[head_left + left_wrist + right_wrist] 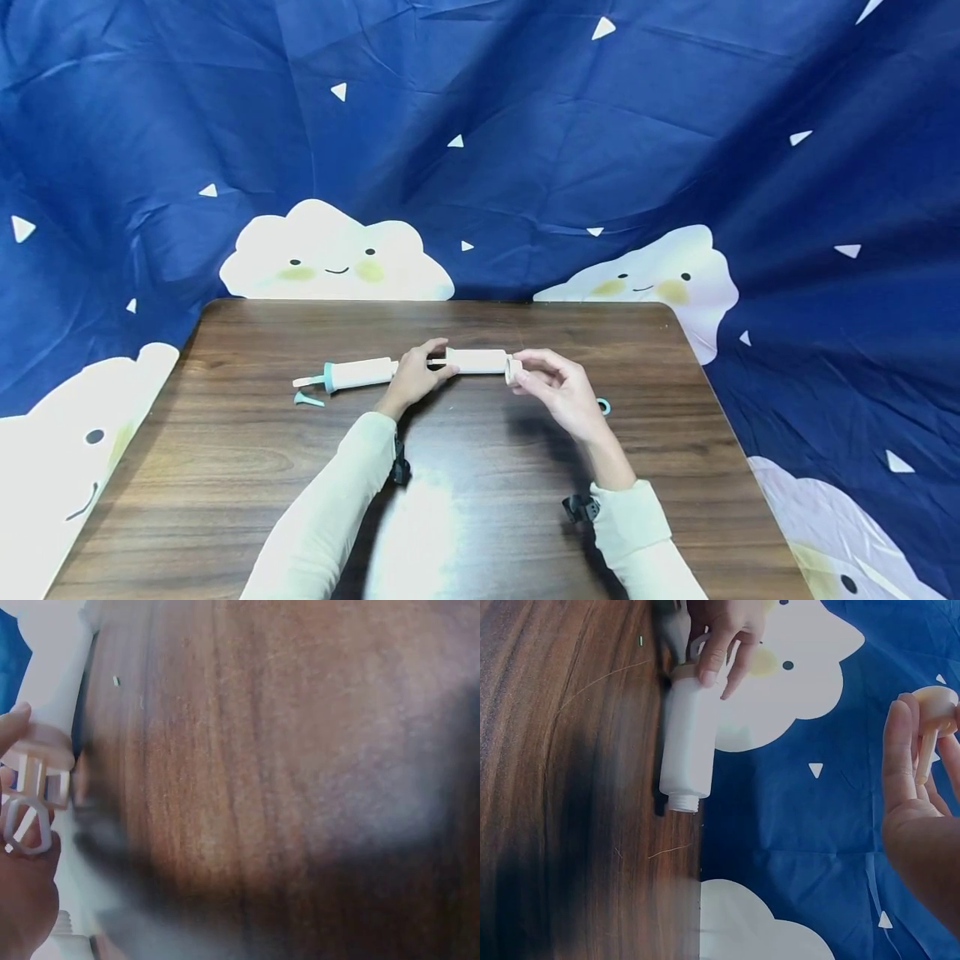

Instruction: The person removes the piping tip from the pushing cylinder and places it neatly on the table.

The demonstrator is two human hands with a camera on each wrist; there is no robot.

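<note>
My left hand (416,372) grips a white syringe (480,361) by its beige collar end, with the barrel lying along the table. In the left wrist view a beige plunger with a ring handle (46,825) shows beside the fingers. The barrel's free end has an open threaded neck (683,802), seen in the right wrist view. Just off that neck, my right hand (562,387) pinches a cream nozzle cap (935,701) with a slim spout. In the head view the cap looks close to the neck; the right wrist view shows them apart.
Left of my left hand lies a second white syringe (362,373) with a light-blue collar. A small blue nozzle (308,400) rests below it. Behind my right wrist is a blue ring (603,407). A blue cloud-patterned cloth (495,167) hangs beyond the wooden table (247,492).
</note>
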